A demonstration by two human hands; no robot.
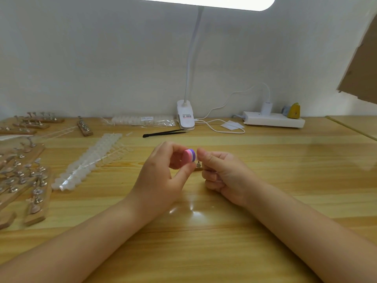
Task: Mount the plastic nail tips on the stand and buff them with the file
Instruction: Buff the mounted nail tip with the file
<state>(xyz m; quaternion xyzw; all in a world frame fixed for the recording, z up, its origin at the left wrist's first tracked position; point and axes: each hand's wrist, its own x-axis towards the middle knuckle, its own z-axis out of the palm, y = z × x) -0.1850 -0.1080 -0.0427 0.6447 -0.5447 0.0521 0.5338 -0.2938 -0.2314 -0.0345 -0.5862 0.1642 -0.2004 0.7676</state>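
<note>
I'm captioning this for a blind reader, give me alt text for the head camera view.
Over a wooden table, a left hand pinches a small pink-and-purple file against something the right hand pinches above a small stand. Wooden stands and strips of nail tips lie left; black tweezers and a clip lamp behind.

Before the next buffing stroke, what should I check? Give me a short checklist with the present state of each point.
1. Buffer block pinched in left hand: ok.
2. Right hand grips the stand: ok.
3. Nail tip seated on the stand: cannot tell, hidden by the fingers.
4. Buffer touches the tip: cannot tell.
5. Tweezers lie apart from the hands: ok.
</note>
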